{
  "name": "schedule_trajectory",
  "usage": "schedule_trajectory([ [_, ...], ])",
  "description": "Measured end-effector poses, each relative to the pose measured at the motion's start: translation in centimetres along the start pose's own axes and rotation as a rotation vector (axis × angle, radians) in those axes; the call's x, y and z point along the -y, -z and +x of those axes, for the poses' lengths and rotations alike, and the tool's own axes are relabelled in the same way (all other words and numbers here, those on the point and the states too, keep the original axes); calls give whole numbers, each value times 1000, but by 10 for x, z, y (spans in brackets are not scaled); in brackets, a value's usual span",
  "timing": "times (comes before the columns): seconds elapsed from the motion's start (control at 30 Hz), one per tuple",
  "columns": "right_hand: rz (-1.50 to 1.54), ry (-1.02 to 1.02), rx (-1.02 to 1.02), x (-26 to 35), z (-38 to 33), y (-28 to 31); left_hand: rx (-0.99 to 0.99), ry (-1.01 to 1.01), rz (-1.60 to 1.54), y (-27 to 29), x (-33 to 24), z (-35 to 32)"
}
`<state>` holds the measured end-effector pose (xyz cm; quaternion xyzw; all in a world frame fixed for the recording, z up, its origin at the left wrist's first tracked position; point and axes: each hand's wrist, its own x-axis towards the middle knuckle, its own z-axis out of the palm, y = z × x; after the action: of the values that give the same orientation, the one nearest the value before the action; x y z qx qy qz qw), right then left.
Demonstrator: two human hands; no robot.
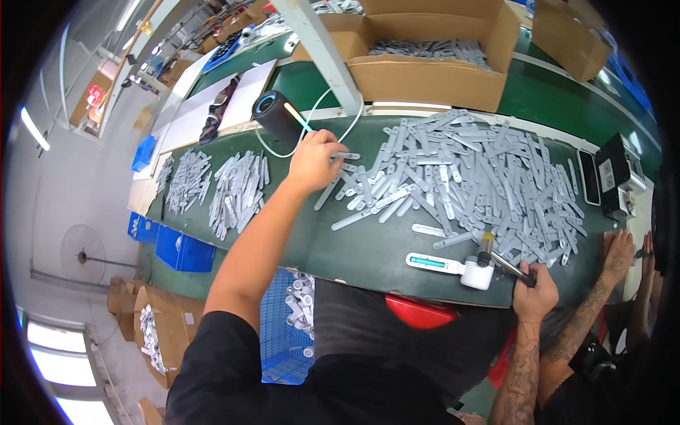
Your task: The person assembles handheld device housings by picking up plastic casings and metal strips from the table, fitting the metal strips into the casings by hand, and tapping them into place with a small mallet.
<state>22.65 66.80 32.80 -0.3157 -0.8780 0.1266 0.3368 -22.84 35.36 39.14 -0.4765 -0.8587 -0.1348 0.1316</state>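
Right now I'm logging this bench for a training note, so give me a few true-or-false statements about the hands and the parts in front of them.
1. The left hand is at the near edge of the big pile of grey plastic strips, fingers on one strip. True.
2. The right hand is empty. False: its grip is closed on the dark handle of a small mallet.
3. A white part with a teal insert lies on the green table beside the mallet. True.
4. The cardboard box behind the pile is empty. False: grey strips lie in it.
5. A black cylinder stands beyond the left hand. True.
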Motion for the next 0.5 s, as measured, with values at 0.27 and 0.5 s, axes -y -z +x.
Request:
schedule_trajectory([
  [0.27,-14,56,-87,-1,2,1,-12,79,-82,-16,-18,36],
  [0.5,-34,48,-63,-1,2,1,49,-202,-603,12,-176,-30],
])
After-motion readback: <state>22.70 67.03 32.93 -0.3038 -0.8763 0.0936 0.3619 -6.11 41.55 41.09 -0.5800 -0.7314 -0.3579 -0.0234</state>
